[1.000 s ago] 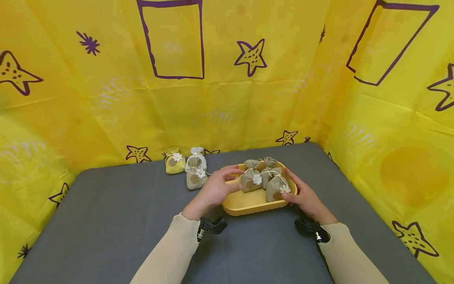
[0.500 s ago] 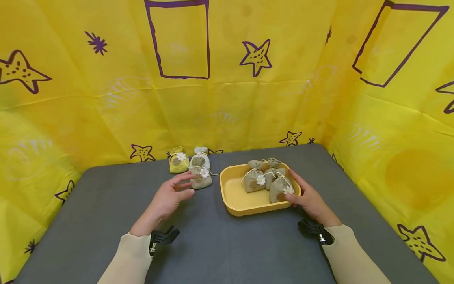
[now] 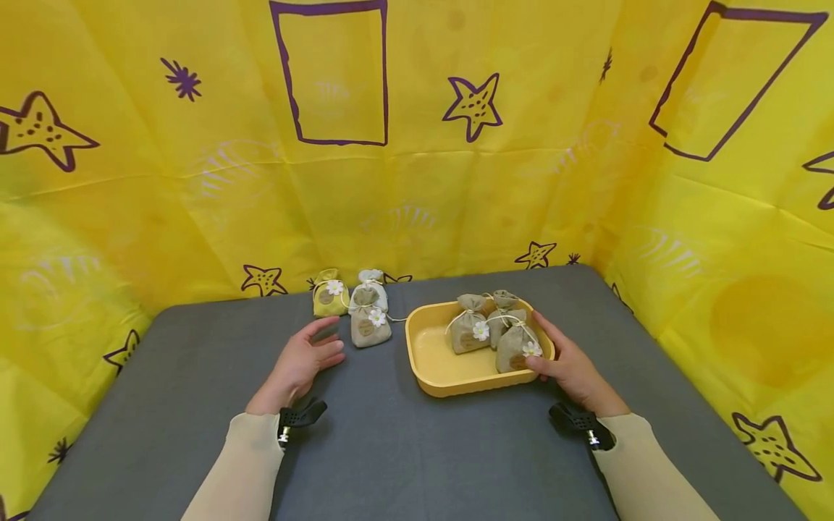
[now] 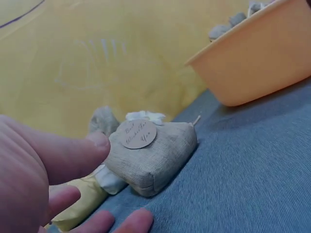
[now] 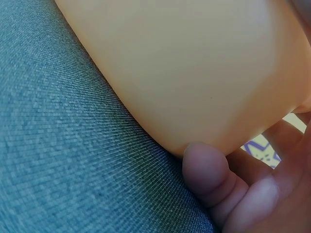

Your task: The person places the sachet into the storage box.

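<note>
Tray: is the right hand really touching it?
Touching: the right wrist view shows a fingertip of the right hand against the outside of the tray.

Six pouches (image 3: 370, 329), one tray (image 3: 438, 356) — one table (image 3: 417, 456)

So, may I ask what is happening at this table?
A person's right hand holds the right end of a yellow tray with three brown pouches inside. The left hand holds nothing, near another brown pouch, a white pouch and a yellow pouch on the grey table.
</note>
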Demonstrator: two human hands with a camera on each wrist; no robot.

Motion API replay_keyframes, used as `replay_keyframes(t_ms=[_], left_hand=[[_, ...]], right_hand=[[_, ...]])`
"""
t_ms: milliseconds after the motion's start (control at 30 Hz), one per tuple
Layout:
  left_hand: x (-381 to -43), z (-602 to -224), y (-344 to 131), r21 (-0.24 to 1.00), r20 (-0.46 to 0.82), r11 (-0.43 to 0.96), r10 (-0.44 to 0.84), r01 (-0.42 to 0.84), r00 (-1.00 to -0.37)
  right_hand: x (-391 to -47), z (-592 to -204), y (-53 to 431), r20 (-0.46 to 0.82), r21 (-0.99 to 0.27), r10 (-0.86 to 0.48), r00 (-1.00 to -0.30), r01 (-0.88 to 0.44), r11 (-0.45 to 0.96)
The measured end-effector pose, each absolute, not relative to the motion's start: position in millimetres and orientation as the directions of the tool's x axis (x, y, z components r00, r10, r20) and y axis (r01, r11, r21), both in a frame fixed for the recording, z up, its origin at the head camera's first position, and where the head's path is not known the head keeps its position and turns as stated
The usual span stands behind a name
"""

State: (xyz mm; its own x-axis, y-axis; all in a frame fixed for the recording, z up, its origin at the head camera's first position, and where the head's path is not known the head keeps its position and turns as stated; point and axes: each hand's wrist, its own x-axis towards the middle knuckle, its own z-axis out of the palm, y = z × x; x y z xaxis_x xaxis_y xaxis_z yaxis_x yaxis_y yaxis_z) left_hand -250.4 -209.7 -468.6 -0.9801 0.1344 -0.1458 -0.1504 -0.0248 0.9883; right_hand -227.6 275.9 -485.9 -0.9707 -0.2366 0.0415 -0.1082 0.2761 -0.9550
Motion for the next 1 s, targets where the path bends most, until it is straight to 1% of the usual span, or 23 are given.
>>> replay_keyframes(t_ms=[133, 267, 467, 767, 900, 1000], left_hand=[[-261.0, -470.3, -200.3, 0.988, -0.127, -0.073, 0.142, -0.138, -0.982], [-269.2, -471.3, -189.2, 0.991, -0.115, -0.053, 0.164, -0.125, -0.98], [-274.9, -470.4, -176.8, 0.99, -0.095, 0.12, 0.212, -0.071, -0.973], [-274.6, -468.1, -169.6, 0.942, -0.049, 0.335, 0.188, 0.017, -0.981], [-273.2, -464.9, -168.0, 0.914, -0.086, 0.405, 0.177, -0.007, -0.98], [-273.4, -463.2, -167.7, 0.892, -0.085, 0.453, 0.184, 0.008, -0.979]], right_hand=[[-227.6, -486.3, 276.0, 0.043, -0.956, -0.24, -0.97, -0.109, 0.271], [-227.2, -487.0, 275.8, 0.048, -0.959, -0.249, -0.967, -0.114, 0.261], [-226.0, -488.1, 276.1, 0.048, -0.956, -0.249, -0.967, -0.117, 0.27], [-227.1, -486.8, 276.9, 0.052, -0.957, -0.251, -0.967, -0.12, 0.264], [-227.9, -487.1, 276.9, 0.051, -0.959, -0.252, -0.966, -0.118, 0.259], [-228.9, -487.4, 277.5, 0.055, -0.956, -0.248, -0.967, -0.123, 0.266]])
